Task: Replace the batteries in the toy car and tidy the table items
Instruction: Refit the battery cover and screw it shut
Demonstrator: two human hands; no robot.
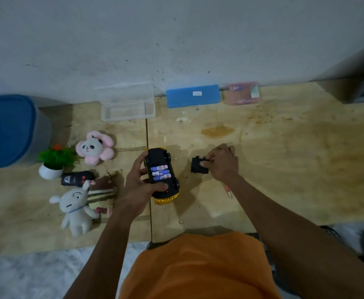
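A yellow toy car [162, 156] lies upside down on the wooden table, its black underside up. Its battery bay is uncovered, with three blue-and-white batteries [160, 173] side by side inside. My left hand [139, 186] grips the car from the left, thumb across its near end. To the right of the car, my right hand [221, 161] pinches the black battery cover [198, 166], which rests on the table. A red and clear pen-like tool [228, 190] lies on the table, partly under my right forearm.
A black remote control [75, 179], a small potted plant [51, 162], a pink panda flower plush [94, 148] and a white plush [75, 209] sit at the left. A clear open box [128, 111], a blue case [193, 96] and a pink case [241, 93] line the wall. A blue-lidded bin [6, 130] stands far left.
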